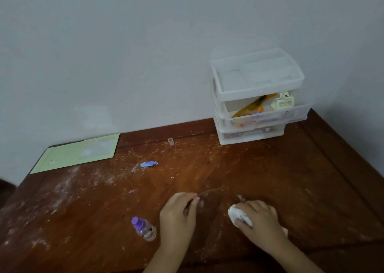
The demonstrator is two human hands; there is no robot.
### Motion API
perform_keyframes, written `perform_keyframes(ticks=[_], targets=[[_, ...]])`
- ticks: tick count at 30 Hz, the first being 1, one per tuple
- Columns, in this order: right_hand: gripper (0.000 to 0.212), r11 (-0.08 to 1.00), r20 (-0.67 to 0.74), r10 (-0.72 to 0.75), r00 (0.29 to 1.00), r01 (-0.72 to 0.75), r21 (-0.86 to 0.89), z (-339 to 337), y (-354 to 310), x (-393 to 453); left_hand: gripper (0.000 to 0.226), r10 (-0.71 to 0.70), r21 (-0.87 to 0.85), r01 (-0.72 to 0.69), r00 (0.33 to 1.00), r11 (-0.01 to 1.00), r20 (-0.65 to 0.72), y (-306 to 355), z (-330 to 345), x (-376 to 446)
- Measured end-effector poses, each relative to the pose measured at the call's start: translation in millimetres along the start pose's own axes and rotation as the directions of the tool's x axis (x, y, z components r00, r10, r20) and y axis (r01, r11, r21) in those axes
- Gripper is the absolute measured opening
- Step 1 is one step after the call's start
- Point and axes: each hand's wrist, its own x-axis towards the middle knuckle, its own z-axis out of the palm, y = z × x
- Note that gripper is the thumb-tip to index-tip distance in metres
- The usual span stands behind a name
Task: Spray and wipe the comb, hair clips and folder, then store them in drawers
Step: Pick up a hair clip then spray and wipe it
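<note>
My left hand [178,212] pinches one end of a thin, dark, curved hair piece [209,191] that lies on the wooden table [270,179]; the piece is hard to make out against the wood. My right hand [259,218] grips a crumpled white cloth [239,216] at the piece's other end. A small spray bottle [143,229] with a purple cap stands left of my left hand. A blue hair clip [148,164] lies mid-table. The green folder [76,152] lies flat at the far left. An orange comb [251,104] and a pale yellow clip [282,102] sit in the open drawer.
A clear plastic drawer unit [259,81] stands at the back right against the wall, its second drawer pulled out. A small clear cap [170,141] stands near the table's back edge. White dusty smears cover the table's left half.
</note>
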Motion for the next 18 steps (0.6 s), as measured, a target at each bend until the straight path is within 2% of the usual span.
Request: perform_keyframes(ticks=[2,5,7,11,14,16,18], targets=[[0.042,0.996,-0.031,-0.007,0.999,0.009,0.087,-3.0,4.5,4.7,0.032,-0.031,-0.055,0.03,0.999,0.998,-0.014,7.2,9.3,17.3],[0.058,0.932,-0.13,0.119,0.984,-0.066,0.356,-30.5,15.4,25.6,0.02,0.049,-0.065,-0.051,0.998,0.997,-0.036,25.6,26.9,55.9],[0.057,0.921,-0.276,0.157,0.948,-0.04,0.388,-56.6,23.2,47.8,0.013,0.1,-0.048,-0.102,0.994,0.994,-0.037,40.0,42.2,87.9],[0.047,0.947,-0.557,0.221,0.801,-0.04,0.318,-100.1,41.3,101.5,0.01,0.104,-0.048,-0.104,0.995,0.993,0.004,72.2,74.6,152.7],[0.042,0.979,-0.684,0.174,0.708,-0.05,0.197,-114.4,54.3,133.9,0.012,0.068,-0.009,-0.067,0.994,0.998,0.088,91.8,94.6,187.5],[0.041,0.99,-0.695,0.136,0.706,-0.073,0.119,-116.1,57.5,147.8,0.014,0.047,0.012,-0.049,0.99,0.999,0.137,95.8,105.3,201.2],[0.044,0.988,-0.668,0.152,0.729,-0.099,0.118,-115.4,58.5,156.7,0.016,0.01,0.072,-0.028,0.973,0.997,0.232,93.4,115.2,208.6]])
